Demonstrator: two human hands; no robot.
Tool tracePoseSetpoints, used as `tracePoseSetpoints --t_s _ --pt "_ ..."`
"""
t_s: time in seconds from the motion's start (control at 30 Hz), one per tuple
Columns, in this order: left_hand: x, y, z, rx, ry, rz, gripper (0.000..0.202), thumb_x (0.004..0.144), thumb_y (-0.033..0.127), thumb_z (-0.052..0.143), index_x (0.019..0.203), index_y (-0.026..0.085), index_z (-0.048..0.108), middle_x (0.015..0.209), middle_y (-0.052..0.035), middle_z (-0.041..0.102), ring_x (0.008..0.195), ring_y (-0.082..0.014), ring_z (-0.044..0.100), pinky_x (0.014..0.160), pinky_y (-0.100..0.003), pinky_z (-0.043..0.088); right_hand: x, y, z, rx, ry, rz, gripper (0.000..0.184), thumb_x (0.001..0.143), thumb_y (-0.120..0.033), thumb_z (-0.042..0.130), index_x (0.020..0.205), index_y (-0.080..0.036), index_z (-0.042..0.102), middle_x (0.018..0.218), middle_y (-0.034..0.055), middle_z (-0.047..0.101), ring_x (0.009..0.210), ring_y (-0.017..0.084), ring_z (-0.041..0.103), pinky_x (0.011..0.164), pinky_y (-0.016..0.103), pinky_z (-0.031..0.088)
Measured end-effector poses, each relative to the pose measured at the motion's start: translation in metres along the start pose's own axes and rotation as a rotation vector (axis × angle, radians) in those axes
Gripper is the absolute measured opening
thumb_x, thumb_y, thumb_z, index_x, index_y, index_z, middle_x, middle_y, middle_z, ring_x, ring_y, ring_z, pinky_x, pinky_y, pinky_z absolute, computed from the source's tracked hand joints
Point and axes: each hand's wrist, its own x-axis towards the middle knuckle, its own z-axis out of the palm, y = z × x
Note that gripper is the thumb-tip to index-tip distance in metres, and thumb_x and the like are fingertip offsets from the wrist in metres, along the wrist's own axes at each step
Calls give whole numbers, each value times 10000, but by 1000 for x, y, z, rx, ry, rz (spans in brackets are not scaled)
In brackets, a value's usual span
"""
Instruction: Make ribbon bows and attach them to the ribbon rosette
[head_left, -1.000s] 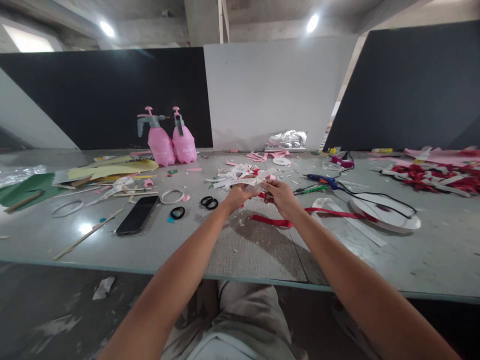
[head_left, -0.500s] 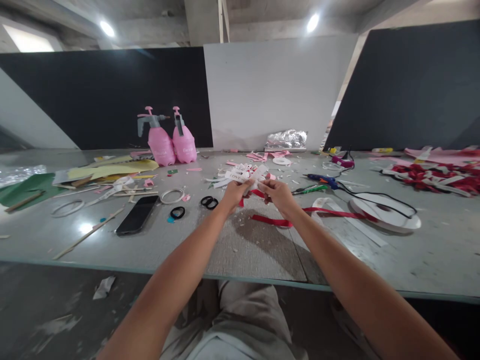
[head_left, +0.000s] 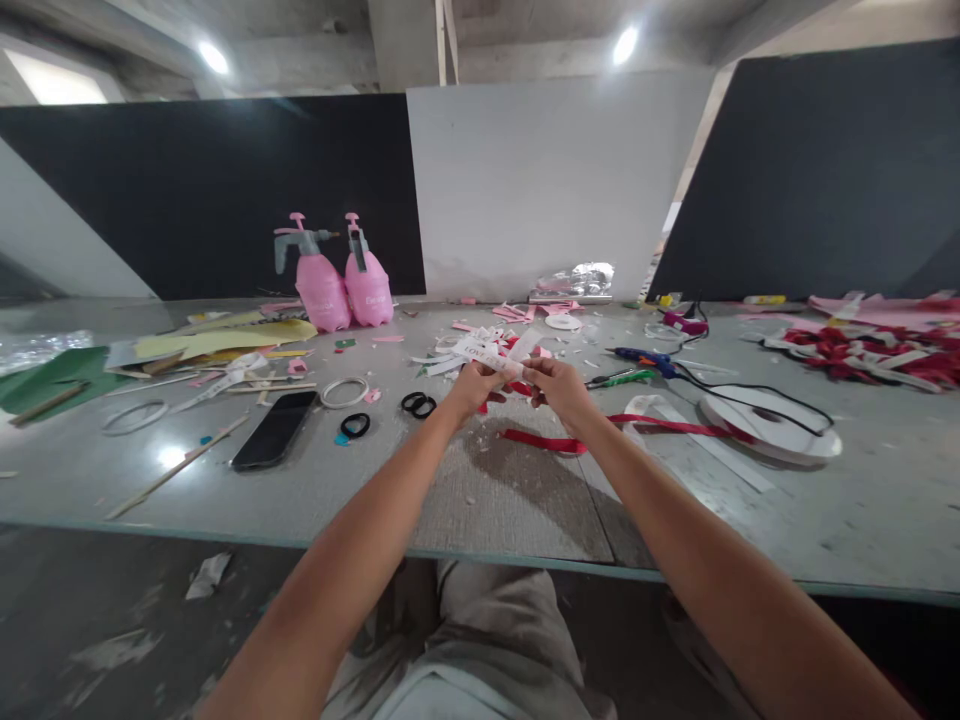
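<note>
At the near edge of the table (head_left: 517, 510), bare surface leads up to a stick (head_left: 176, 468) and a phone (head_left: 276, 430), both to the left. Past them, a red ribbon (head_left: 540, 441) runs rightward to a white reel (head_left: 799, 438), and a black ring (head_left: 355, 435) lies beyond the phone. Over the table's middle, the left hand (head_left: 474, 388) and right hand (head_left: 556, 390) come close together, each with thumb and fingers pinched closed on a printed white ribbon (head_left: 504, 363) stretched between them; whether either also grips the red beneath, I cannot tell. Right of the hands lies a blue glue gun (head_left: 661, 366). Farther back are pink scraps (head_left: 521, 314), two touching spray bottles (head_left: 322, 290), upright, and foil (head_left: 576, 282) before a pale board (head_left: 555, 190).
</note>
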Motion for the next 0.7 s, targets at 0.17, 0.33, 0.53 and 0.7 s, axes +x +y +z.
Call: tracePoseSetpoints --t_s 0.17,0.33,0.53,0.7 --pt "2 -3 -2 33 69 -13 455 628 500 802 828 107 690 764 -77 679 627 -144 628 556 -263 498 0 0 -1 -60 9 -24 252 694 -374 702 812 -158 646 496 -71 485 383 57 401 372 202 404" --pt "4 -4 -3 -6 68 -11 431 630 467 811 847 116 686 754 -61 678 649 -166 660 562 -270 512 0 2 -1 -170 -12 -61 232 735 -392 662 720 -166 611 449 -63 477 374 65 407 368 195 378" --pt "1 -3 -2 -6 -47 -41 434 652 430 814 939 134 678 891 -88 718 702 -151 675 635 -270 528 0 -2 -2 -47 74 -47 205 680 -353 670 662 -174 571 466 -67 466 381 59 405 371 194 371" --pt "3 -6 -4 -53 -39 -62 433 728 473 744 999 143 670 921 -105 733 655 -143 674 668 -289 535 0 -6 -2 49 86 -19 179 649 -320 678 669 -170 582 491 -64 467 408 59 404 386 200 392"
